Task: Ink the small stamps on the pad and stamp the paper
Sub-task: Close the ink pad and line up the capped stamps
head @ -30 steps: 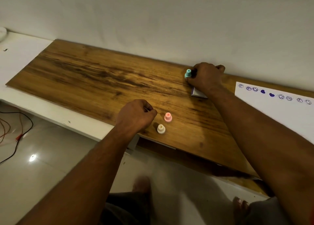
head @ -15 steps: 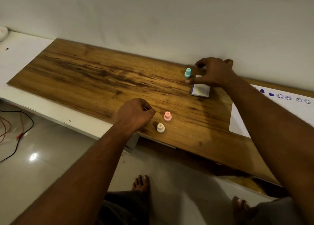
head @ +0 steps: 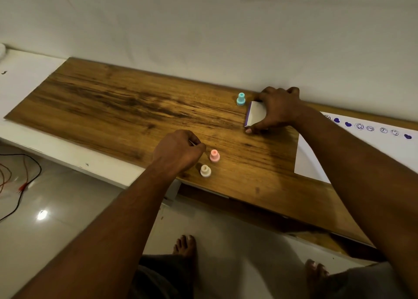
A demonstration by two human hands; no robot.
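Right hand (head: pixel 279 109) grips the ink pad (head: pixel 255 114); left hand (head: pixel 177 150) rests clenched.

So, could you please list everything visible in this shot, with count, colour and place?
Wooden board: one, brown, against the wall.
Teal stamp: one, upright at the back, beside the ink pad.
Pink stamp: one, upright near the front edge.
Cream stamp: one, upright beside the pink one.
Ink pad: one, white case with purple edge, under the right hand.
Paper: one white sheet, right side, with a row of purple prints.
Cables: red and black, on the floor at left.
Left hand: fisted, beside the stamps.
Right hand: gripping the ink pad.
Feet: two, bare, on the floor.
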